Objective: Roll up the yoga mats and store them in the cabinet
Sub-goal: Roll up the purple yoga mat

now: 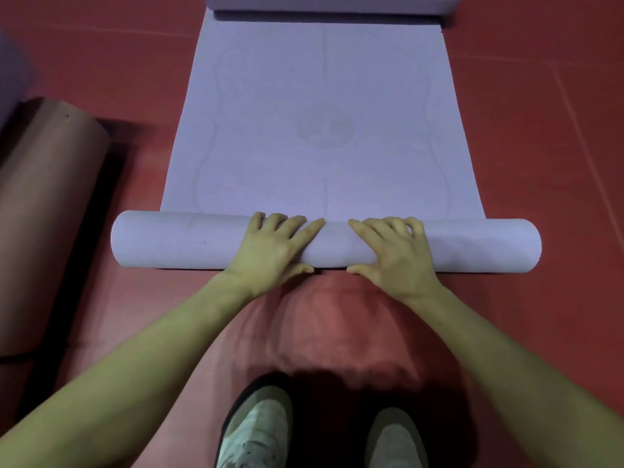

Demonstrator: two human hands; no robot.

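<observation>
A pale lilac yoga mat (320, 130) lies flat on the red floor, stretching away from me. Its near end is wound into a thick roll (169, 239) lying crosswise. My left hand (273, 248) rests on top of the roll just left of its middle, fingers spread forward over it and thumb at the near side. My right hand (395, 251) lies on it just right of the middle in the same way. The mat's far end (331, 5) curls up in a second roll at the top edge.
A rolled brown mat (44, 204) lies on the floor at the left, with a bluish thing (10, 76) behind it. My two shoes (256, 430) stand on the red floor (540, 163) just behind the roll. No cabinet is in view.
</observation>
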